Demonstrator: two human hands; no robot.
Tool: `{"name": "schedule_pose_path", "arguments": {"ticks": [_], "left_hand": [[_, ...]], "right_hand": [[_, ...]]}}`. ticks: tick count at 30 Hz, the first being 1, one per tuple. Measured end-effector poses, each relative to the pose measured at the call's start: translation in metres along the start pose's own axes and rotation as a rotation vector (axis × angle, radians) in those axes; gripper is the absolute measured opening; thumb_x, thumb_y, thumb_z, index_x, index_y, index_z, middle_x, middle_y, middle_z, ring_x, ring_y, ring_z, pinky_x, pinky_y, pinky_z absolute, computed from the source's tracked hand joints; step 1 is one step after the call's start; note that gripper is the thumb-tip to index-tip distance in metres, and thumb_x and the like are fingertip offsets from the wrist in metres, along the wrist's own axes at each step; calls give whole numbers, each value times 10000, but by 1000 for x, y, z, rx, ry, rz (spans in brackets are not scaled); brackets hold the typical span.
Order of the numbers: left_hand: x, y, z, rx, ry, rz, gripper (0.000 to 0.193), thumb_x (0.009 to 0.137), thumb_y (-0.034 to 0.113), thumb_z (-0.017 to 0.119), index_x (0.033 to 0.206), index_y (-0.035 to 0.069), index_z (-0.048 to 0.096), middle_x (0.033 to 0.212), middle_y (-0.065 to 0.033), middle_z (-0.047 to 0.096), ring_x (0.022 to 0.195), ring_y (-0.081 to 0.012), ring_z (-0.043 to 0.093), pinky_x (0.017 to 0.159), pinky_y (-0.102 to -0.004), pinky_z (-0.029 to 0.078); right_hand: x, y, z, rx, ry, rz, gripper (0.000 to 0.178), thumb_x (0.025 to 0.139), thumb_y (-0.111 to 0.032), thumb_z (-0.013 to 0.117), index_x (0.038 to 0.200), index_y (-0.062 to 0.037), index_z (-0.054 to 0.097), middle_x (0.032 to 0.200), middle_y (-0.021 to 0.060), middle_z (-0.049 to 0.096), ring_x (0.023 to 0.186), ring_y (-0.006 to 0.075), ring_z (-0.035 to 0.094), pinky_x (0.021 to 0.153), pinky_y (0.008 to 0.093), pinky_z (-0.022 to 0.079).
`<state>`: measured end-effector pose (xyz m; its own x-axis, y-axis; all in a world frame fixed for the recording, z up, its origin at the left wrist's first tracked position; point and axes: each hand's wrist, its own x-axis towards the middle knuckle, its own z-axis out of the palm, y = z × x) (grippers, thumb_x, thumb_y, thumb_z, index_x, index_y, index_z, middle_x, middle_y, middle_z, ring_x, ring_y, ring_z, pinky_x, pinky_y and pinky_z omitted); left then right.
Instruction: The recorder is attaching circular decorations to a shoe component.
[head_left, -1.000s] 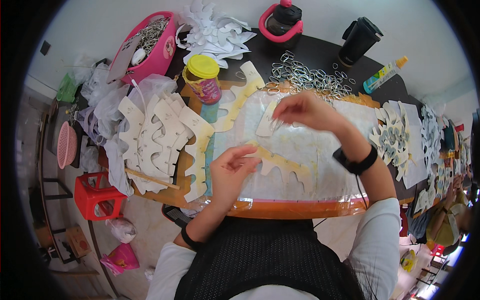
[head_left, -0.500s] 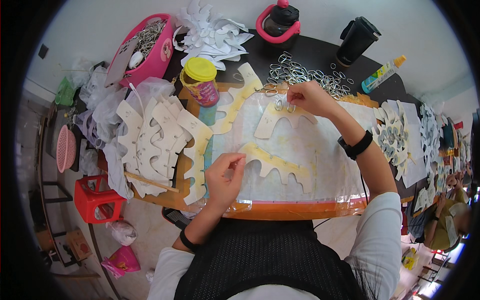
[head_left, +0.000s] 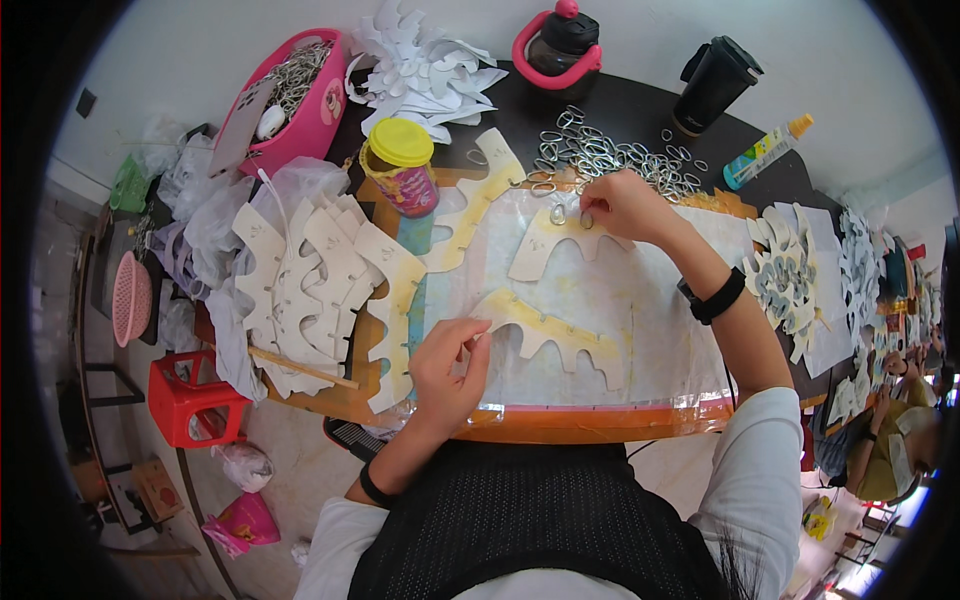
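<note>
My right hand (head_left: 628, 208) pinches a small oval metal ring (head_left: 587, 221) over the far cream, comb-edged curved piece (head_left: 535, 250). Another oval ring (head_left: 557, 214) lies on that piece, just left of my fingertips. Nearer to me, my left hand (head_left: 447, 372) is closed, thumb and forefinger close together at the left end of a second curved piece (head_left: 555, 335) with a yellowish coated band. Whatever those fingers hold, if anything, is hidden. A third curved piece (head_left: 473, 215), also yellowed, lies farther left with a ring (head_left: 477, 157) near its tip.
Loose metal rings (head_left: 625, 155) spread behind my right hand. A yellow-lidded tub (head_left: 402, 165) stands by stacked cream pieces (head_left: 300, 280). Behind are a pink basket of metal parts (head_left: 325, 100), white cutouts (head_left: 425, 75), two dark bottles (head_left: 720, 85) (head_left: 565, 50) and a spray bottle (head_left: 765, 155).
My right hand has shifted slightly, its ring now lower against the far piece. My left hand's fingers have moved slightly down and tilted toward the near piece's end.
</note>
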<state>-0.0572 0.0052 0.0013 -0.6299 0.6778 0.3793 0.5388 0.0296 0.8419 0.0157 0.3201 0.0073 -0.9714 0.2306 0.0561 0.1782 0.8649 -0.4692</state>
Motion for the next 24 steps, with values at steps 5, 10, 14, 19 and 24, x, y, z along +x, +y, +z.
{"name": "schedule_pose_path", "arguments": {"ticks": [5, 10, 14, 19, 24], "left_hand": [[-9, -6, -7, 66, 3, 83, 163, 781, -62, 646, 941, -31, 646, 842, -149, 642, 668, -212, 610, 593, -271, 483], [-7, -11, -5, 71, -8, 94, 162, 783, -62, 644, 943, -33, 644, 842, -154, 641, 676, -228, 614, 604, -284, 493], [-6, -13, -3, 99, -17, 115, 158, 780, -66, 638, 935, -36, 639, 839, -158, 639, 683, -249, 618, 611, -297, 498], [-10, -16, 0, 80, -12, 112, 133, 793, -48, 645, 924, -30, 650, 834, -137, 648, 678, -205, 606, 603, -274, 477], [-8, -12, 2, 93, -46, 171, 135, 781, -64, 643, 913, -35, 649, 839, -155, 651, 714, -254, 640, 620, -303, 503]], "right_hand": [[7, -8, -11, -92, 35, 42, 136, 738, -60, 596, 829, -25, 691, 734, 158, 662, 693, 318, 647, 678, 400, 517], [37, -13, 9, -69, 220, -128, 122, 750, -74, 635, 849, -24, 684, 730, 148, 646, 712, 318, 632, 691, 393, 512], [49, -7, 23, -122, 94, -69, 118, 746, -74, 666, 856, -31, 659, 728, 107, 639, 722, 305, 626, 694, 378, 507], [51, -23, 16, 26, 22, 68, 155, 708, -74, 705, 848, -19, 668, 801, 134, 671, 770, 301, 656, 697, 384, 512], [59, -23, 13, 309, 58, 252, 257, 688, -93, 750, 919, -15, 670, 786, 112, 681, 701, 218, 677, 646, 326, 520]]}}
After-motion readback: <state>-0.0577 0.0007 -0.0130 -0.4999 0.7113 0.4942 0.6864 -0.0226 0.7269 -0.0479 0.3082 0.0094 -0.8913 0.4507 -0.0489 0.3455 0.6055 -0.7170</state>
